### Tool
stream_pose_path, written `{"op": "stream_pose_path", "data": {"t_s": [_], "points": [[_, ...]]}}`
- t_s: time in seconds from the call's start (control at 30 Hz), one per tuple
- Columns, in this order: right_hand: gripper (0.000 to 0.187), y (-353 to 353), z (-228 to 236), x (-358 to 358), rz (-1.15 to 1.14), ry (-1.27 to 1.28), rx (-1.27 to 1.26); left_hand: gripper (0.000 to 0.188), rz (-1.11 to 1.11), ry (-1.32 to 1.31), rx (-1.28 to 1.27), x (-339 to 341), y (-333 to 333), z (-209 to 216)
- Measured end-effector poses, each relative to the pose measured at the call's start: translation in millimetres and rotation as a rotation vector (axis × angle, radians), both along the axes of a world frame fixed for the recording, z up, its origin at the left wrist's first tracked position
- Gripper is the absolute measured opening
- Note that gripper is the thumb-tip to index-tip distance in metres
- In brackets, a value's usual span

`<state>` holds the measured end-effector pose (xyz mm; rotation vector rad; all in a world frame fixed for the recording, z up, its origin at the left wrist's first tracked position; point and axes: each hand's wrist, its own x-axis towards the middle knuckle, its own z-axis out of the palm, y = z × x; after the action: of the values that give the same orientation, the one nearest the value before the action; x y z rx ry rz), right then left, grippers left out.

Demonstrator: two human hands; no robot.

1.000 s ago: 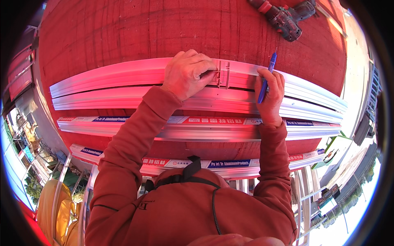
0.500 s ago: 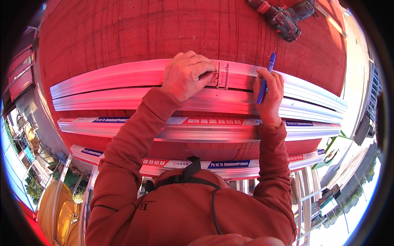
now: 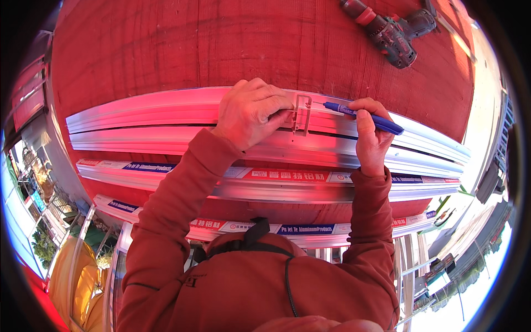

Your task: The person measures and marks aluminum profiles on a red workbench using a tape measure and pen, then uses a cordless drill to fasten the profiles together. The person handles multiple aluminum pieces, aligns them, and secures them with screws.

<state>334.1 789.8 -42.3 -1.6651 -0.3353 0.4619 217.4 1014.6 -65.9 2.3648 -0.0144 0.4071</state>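
My left hand (image 3: 253,112) is closed in a pinch on the left side of a small rectangular metal frame piece (image 3: 307,117). That piece stands across the upper aluminium profiles (image 3: 166,109). In my right hand (image 3: 370,128) is a blue marker pen (image 3: 381,123), held between thumb and fingers. Its tip points left, close to the right edge of the metal piece; whether it touches anything I cannot tell. The far profiles lie side by side under both hands, running left to right.
A cordless drill (image 3: 394,41) lies at the far right of the red work surface (image 3: 188,50). Nearer to me run two more aluminium profiles with printed film, a middle one (image 3: 287,191) and a near one (image 3: 354,239). Yellow cloth (image 3: 77,276) shows at the lower left.
The marker has swung from upright to nearly level, its tip now leftward by the metal piece. That piece has tilted, showing its rectangular outline. My left hand keeps its pinch.
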Motion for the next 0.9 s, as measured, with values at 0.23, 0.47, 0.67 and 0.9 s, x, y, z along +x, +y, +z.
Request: {"op": "stream_pose_path", "data": {"t_s": [0.23,0.47,0.67,0.9], "points": [[0.014,7.2,5.1,1.5,0.152,-0.036,-0.036,0.028,0.004,0.003,-0.019,-0.6,0.2,1.2],[0.013,9.7,3.7,1.5,0.159,-0.089,-0.071,0.030,0.001,-0.011,-0.011,-0.8,1.1,-2.2],[0.012,9.4,2.3,2.2,0.169,-0.120,-0.083,0.031,0.003,-0.021,-0.013,-1.1,1.1,-4.0],[0.011,9.0,0.7,0.2,0.131,-0.113,-0.087,0.031,0.005,-0.023,-0.009,-0.9,1.1,-4.6]]}}
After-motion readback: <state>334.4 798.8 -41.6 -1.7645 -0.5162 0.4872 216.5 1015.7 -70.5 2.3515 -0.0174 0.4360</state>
